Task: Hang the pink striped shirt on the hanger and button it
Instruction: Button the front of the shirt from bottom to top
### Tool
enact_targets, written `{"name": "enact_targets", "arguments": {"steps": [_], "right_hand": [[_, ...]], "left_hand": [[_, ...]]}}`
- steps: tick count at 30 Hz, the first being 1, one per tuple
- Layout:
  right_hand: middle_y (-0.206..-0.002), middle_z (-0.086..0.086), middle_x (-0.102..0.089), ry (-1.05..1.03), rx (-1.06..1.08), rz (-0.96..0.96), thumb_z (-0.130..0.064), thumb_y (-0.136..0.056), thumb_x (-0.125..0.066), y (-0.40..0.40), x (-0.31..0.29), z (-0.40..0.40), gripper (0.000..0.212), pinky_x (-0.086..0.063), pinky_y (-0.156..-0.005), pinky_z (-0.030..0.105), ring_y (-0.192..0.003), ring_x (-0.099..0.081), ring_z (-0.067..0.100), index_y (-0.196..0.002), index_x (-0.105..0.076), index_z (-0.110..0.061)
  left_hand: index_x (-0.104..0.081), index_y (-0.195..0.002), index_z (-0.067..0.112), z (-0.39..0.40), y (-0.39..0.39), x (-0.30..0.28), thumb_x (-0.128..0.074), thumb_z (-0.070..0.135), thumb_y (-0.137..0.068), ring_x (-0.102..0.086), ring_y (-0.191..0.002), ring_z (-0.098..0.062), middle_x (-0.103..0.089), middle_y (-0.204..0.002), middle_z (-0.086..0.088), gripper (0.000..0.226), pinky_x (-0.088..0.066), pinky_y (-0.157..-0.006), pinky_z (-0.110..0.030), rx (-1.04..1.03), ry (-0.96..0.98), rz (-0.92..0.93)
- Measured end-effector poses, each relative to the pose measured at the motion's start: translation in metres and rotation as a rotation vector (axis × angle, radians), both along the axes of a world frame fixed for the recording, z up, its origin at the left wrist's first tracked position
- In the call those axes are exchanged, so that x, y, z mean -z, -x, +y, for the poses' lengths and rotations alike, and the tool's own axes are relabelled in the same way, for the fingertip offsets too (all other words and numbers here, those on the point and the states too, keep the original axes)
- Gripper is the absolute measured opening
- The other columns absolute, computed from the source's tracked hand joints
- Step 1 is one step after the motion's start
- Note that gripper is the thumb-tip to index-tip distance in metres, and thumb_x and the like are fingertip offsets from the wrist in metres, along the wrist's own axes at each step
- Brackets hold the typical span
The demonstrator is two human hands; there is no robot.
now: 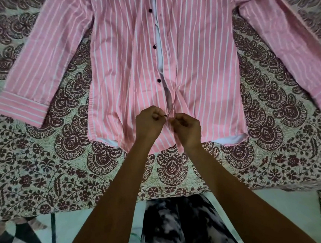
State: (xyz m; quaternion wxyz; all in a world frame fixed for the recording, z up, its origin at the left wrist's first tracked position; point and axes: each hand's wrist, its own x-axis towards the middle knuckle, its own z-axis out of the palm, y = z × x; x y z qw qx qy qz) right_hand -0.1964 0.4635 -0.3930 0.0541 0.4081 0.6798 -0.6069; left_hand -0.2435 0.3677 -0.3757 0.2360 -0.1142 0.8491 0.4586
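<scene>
The pink striped shirt [129, 66] lies flat on a patterned bedspread, front up, hem toward me, both sleeves spread out. Three dark buttons [154, 47] show unfastened along the open placket higher up. My left hand [150, 122] pinches the left front edge near the hem, with a small dark button at its fingertips. My right hand [187, 128] pinches the right front edge right beside it. The two hands almost touch at the placket. No hanger is in view; the collar is cut off by the top edge.
The bedspread [272, 151] has dark paisley and floral print and ends at a near edge just in front of me. Below it I see tiled floor [78, 231] and my dark patterned clothing [182, 226].
</scene>
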Motion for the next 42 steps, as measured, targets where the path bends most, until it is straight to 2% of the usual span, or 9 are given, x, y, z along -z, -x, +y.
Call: {"name": "enact_targets", "arguments": {"steps": [3, 6, 12, 19, 22, 25, 29, 34, 42], "right_hand": [[-0.058, -0.005, -0.057, 0.044, 0.023, 0.015, -0.004, -0.079, -0.067, 0.001, 0.0, -0.001, 0.015, -0.042, -0.064, 0.025, -0.05, -0.046, 0.0, -0.075, -0.067, -0.019], [-0.051, -0.008, -0.057, 0.135, 0.068, 0.025, 0.002, -0.081, -0.063, 0.003, -0.004, -0.001, 0.008, -0.041, -0.052, 0.013, -0.041, -0.045, -0.005, -0.088, -0.067, 0.0], [-0.051, -0.01, -0.062, 0.232, 0.106, 0.011, 0.006, -0.081, -0.062, 0.002, 0.0, 0.005, 0.012, -0.044, -0.054, 0.017, -0.047, -0.052, -0.001, -0.082, -0.066, -0.006], [-0.069, 0.001, -0.065, 0.13, -0.008, 0.009, -0.001, -0.08, -0.065, -0.003, 0.002, 0.002, 0.033, -0.05, -0.081, 0.042, -0.074, -0.058, 0.018, -0.061, -0.064, -0.028], [-0.071, -0.002, -0.066, 0.09, -0.042, 0.002, -0.01, -0.085, -0.06, -0.006, 0.003, -0.003, 0.027, -0.049, -0.083, 0.039, -0.074, -0.06, 0.014, -0.067, -0.067, -0.029], [-0.055, -0.014, -0.06, 0.165, -0.045, 0.032, -0.013, -0.089, -0.055, -0.006, 0.0, 0.0, 0.021, -0.044, -0.069, 0.028, -0.061, -0.052, 0.007, -0.074, -0.066, -0.022], [-0.04, -0.01, -0.051, 0.319, -0.002, 0.106, 0.003, -0.092, -0.047, -0.005, -0.009, 0.002, 0.015, -0.038, -0.047, 0.01, -0.041, -0.044, -0.001, -0.083, -0.058, 0.0], [-0.048, -0.011, -0.062, 0.374, 0.015, 0.105, 0.013, -0.086, -0.049, -0.004, -0.011, 0.006, 0.015, -0.045, -0.052, 0.009, -0.046, -0.055, -0.004, -0.095, -0.059, 0.006], [-0.071, 0.003, -0.065, -0.051, -0.112, 0.165, 0.002, -0.083, -0.061, -0.008, -0.013, 0.001, 0.007, -0.046, -0.063, 0.007, -0.059, -0.059, -0.008, -0.087, -0.066, 0.0]], "left_hand": [[-0.069, -0.077, 0.01, 0.0, 0.0, -0.005, -0.064, 0.003, -0.073, -0.067, -0.075, -0.025, -0.067, -0.072, -0.003, 0.009, -0.053, -0.083, -0.039, -0.012, -0.002, -0.004], [-0.07, -0.076, 0.012, 0.001, 0.001, -0.008, -0.063, 0.003, -0.073, -0.063, -0.068, -0.019, -0.064, -0.065, 0.002, 0.012, -0.054, -0.082, -0.039, -0.017, 0.001, 0.001], [-0.07, -0.077, 0.012, 0.003, -0.002, -0.007, -0.065, 0.004, -0.075, -0.062, -0.066, -0.02, -0.064, -0.065, 0.0, 0.01, -0.055, -0.081, -0.04, -0.028, -0.053, -0.051], [-0.069, -0.08, 0.008, 0.009, -0.006, -0.009, -0.064, 0.006, -0.076, -0.055, -0.062, -0.003, -0.064, -0.072, 0.004, 0.007, -0.037, -0.058, -0.002, -0.011, 0.087, -0.021], [-0.07, -0.078, 0.008, 0.008, -0.007, -0.008, -0.065, 0.006, -0.075, -0.058, -0.065, -0.01, -0.068, -0.073, -0.002, 0.006, -0.043, -0.063, -0.012, -0.036, 0.091, -0.048], [-0.071, -0.077, 0.008, 0.004, -0.008, -0.008, -0.067, 0.004, -0.074, -0.06, -0.061, -0.013, -0.07, -0.073, -0.008, 0.007, -0.049, -0.071, -0.023, -0.075, 0.04, -0.075], [-0.072, -0.076, 0.008, 0.003, -0.006, -0.01, -0.067, 0.002, -0.072, -0.06, -0.059, -0.011, -0.065, -0.066, -0.003, 0.009, -0.05, -0.07, -0.024, -0.08, 0.034, -0.073], [-0.071, -0.07, 0.012, 0.003, -0.004, -0.01, -0.067, 0.001, -0.072, -0.065, -0.065, -0.024, -0.066, -0.058, 0.0, 0.011, -0.056, -0.076, -0.035, -0.156, -0.07, -0.168], [-0.067, -0.071, 0.011, 0.009, -0.013, -0.015, -0.066, 0.0, -0.079, -0.061, -0.058, -0.007, -0.066, -0.059, 0.003, 0.014, -0.053, -0.063, -0.017, -0.427, -0.399, -0.359]]}}
